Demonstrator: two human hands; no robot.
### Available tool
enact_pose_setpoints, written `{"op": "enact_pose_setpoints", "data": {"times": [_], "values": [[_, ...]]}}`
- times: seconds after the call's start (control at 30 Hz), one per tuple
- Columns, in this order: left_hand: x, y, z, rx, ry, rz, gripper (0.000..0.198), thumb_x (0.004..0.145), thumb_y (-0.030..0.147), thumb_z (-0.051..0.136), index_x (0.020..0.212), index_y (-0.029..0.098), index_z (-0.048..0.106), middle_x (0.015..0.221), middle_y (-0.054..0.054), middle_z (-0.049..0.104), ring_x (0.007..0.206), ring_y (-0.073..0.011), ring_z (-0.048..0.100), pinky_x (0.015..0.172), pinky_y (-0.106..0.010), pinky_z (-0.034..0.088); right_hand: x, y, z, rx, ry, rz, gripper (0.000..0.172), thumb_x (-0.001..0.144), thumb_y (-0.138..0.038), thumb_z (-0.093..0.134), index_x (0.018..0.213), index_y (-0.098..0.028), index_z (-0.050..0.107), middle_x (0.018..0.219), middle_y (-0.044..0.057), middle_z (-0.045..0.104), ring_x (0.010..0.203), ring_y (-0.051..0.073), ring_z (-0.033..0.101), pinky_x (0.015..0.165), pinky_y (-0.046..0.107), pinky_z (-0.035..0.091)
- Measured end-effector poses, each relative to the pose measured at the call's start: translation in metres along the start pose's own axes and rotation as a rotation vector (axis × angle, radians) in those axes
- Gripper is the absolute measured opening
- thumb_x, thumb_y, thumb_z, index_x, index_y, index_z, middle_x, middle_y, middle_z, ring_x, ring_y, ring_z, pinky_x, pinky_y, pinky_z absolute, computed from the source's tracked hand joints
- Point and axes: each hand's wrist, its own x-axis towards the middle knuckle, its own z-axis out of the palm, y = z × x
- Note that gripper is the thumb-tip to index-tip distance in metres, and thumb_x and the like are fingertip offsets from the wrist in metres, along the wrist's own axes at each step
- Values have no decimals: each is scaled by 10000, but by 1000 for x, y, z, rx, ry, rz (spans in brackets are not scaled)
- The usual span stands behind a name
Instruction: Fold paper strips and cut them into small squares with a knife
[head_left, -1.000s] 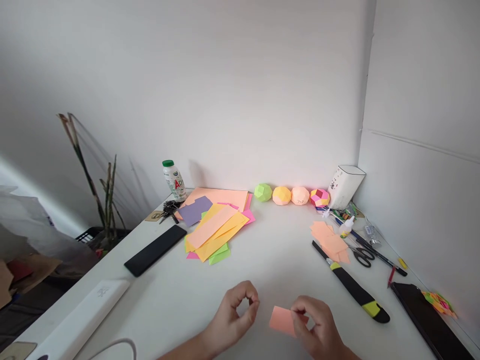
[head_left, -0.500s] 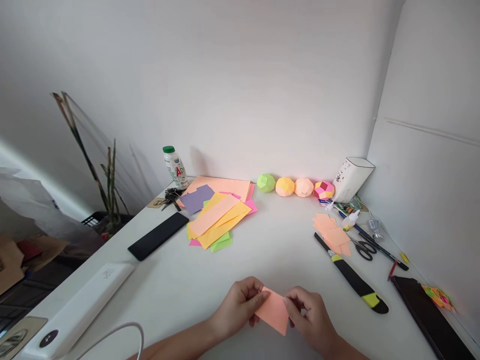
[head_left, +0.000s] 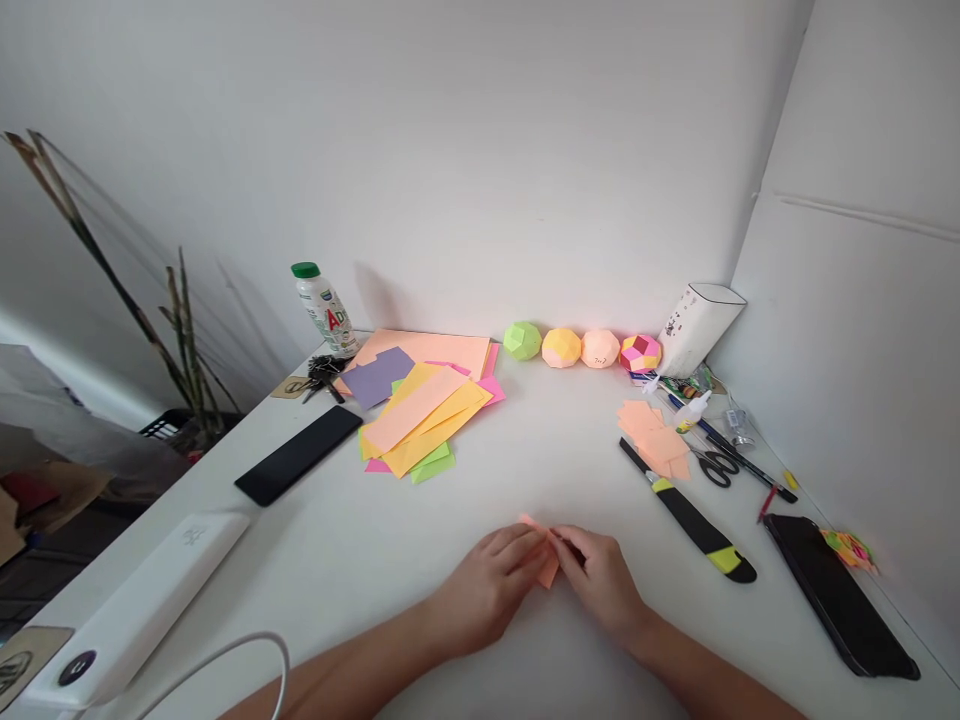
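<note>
A small peach piece of paper (head_left: 550,572) is held low over the front of the white table, partly hidden by fingers. My left hand (head_left: 491,580) is closed on its left side, covering much of it. From the other side my right hand (head_left: 596,575) pinches the paper between thumb and fingers. The paper looks bent or folded, though how far I cannot tell. Several more peach paper pieces (head_left: 654,440) lie in a loose pile at the right, with a utility knife (head_left: 690,515) just in front of them.
Coloured paper sheets (head_left: 424,425) lie at centre left, beside a black flat object (head_left: 300,455). Faceted paper balls (head_left: 562,347) line the wall. At right are scissors (head_left: 718,467), a glue bottle (head_left: 691,411) and a dark phone (head_left: 840,595). A white bottle (head_left: 328,315) stands back left.
The paper was spread flat between both hands; now it is bent and mostly covered. My left hand has turned over it, and the hands are closer together. The view has shifted slightly.
</note>
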Motion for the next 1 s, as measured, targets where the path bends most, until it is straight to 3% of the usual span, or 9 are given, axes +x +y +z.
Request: {"op": "enact_pose_setpoints", "data": {"times": [0.13, 0.2, 0.27, 0.4, 0.53, 0.77, 0.87, 1.0], "values": [[0, 5, -1, 80, -64, -33, 322, 824, 22, 392, 1061, 163, 558, 1127, -127, 597, 1094, -252, 540, 881, -409, 499, 7, 9, -20, -316, 42, -71, 280, 936, -294, 397, 918, -189, 657, 778, 48, 645, 645, 155, 569, 591, 257, 454], [-1, 3, -5, 78, -65, -71, 265, 830, 60, 418, 1022, 175, 561, 1078, -114, 602, 1050, -246, 553, 851, -394, 506, 10, 20, -41, -549, 114, -56, 269, 925, -268, 398, 922, -192, 656, 897, 93, 637, 813, 208, 578, 675, 298, 459], [-2, -1, -9, 56, -84, -112, 212, 821, 115, 470, 999, 187, 560, 1041, -99, 594, 1016, -246, 552, 845, -390, 502, 12, 34, -65, -758, 163, 45, 230, 891, -275, 454, 953, -184, 656, 964, 126, 615, 923, 268, 556, 740, 355, 454], [-3, -11, -15, 6, -85, -208, 208, 771, 190, 570, 978, 191, 554, 1030, -91, 560, 1001, -256, 527, 834, -402, 497, 9, 58, -96, -938, 107, 238, 322, 810, -315, 564, 1087, -160, 620, 1030, 152, 584, 941, 314, 537, 707, 378, 449], [-2, -18, -16, -29, -34, -266, 175, 762, 163, 573, 935, 191, 565, 1121, -110, 526, 1073, -275, 488, 837, -403, 495, 6, 62, -102, -990, 39, 311, 352, 839, -283, 534, 1153, -135, 590, 1054, 162, 593, 944, 309, 548, 700, 369, 447], [-5, -27, -17, -52, -16, -254, 217, 817, 221, 559, 1032, 193, 577, 1210, -135, 524, 1123, -290, 469, 907, -456, 462, 7, 57, -108, -981, -23, 397, 332, 838, -121, 470, 1138, -136, 611, 1004, 137, 659, 914, 284, 602, 650, 343, 457], [-5, -27, -19, -47, -22, -255, 225, 844, 239, 539, 1060, 185, 575, 1248, -141, 517, 1141, -292, 462, 921, -462, 460, 4, 52, -109, -856, -32, 314, 380, 817, -127, 464, 1162, -196, 608, 1075, 94, 653, 1003, 253, 591, 679, 309, 485], [-3, -28, -21, -46, -31, -251, 242, 872, 235, 502, 1094, 167, 569, 1236, -141, 530, 1134, -281, 467, 938, -456, 454, -2, 35, -102, -565, -121, 79, 461, 778, -110, 428, 1181, -243, 609, 1116, 67, 626, 996, 213, 592, 765, 297, 501]]}}
